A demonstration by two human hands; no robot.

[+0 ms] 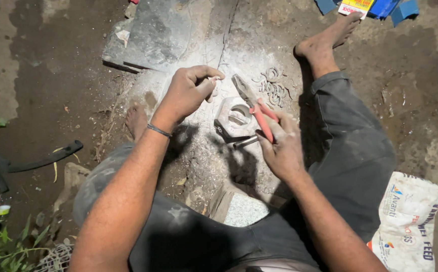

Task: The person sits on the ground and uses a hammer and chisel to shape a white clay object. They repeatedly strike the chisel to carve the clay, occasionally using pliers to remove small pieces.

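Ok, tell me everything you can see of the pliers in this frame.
The pliers have grey metal jaws and red-coated handles. The right hand grips the handles, with the fingers wrapped round them. The tool is tilted, its nose pointing up and left toward the left hand, which pinches a small pale piece. The jaws look nearly shut and hang above a pale stone block on dusty ground. Whether they touch anything cannot be told.
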